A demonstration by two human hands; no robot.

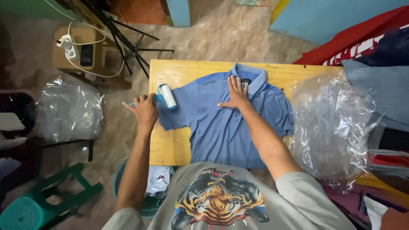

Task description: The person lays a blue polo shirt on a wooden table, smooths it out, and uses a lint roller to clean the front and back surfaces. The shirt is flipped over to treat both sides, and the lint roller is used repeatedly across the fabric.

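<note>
Lint roller at the shirt's left sleeve

My left hand (146, 110) grips the blue-handled white lint roller (166, 96); my right hand (235, 94) lies open-palmed, pinning the blue polo shirt (221, 127) below its collar on the wooden bench (170, 147).

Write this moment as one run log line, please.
left hand: holds lint roller on shirt sleeve | right hand: flat on blue polo shirt | wooden table

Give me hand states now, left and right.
Left hand: closed on lint roller handle.
Right hand: open, flat on blue polo shirt.
</note>
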